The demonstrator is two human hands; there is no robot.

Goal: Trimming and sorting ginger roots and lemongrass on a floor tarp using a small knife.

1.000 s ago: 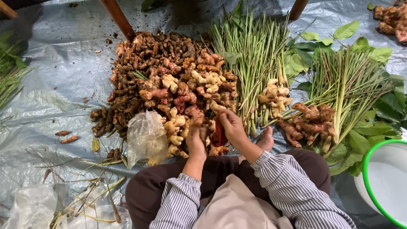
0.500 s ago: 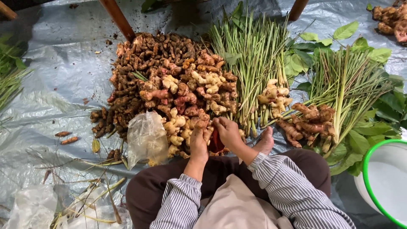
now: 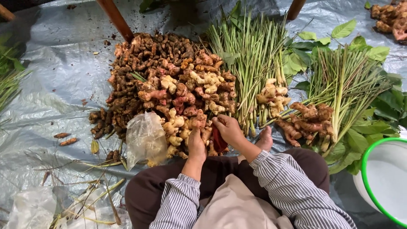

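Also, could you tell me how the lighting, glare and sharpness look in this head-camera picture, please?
Head view: soft, even light; pale glare on the creased plastic sheet; dark shadow along the top edge; the root pile and both hands, left hand and right hand, are sharp, without visible motion blur.

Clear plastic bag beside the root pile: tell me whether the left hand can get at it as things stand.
Probably yes. The left hand rests on the ginger pile just right of the clear plastic bag. Nothing lies between them, and the bag's top sits uncovered, though the hand seems busy with a root piece.
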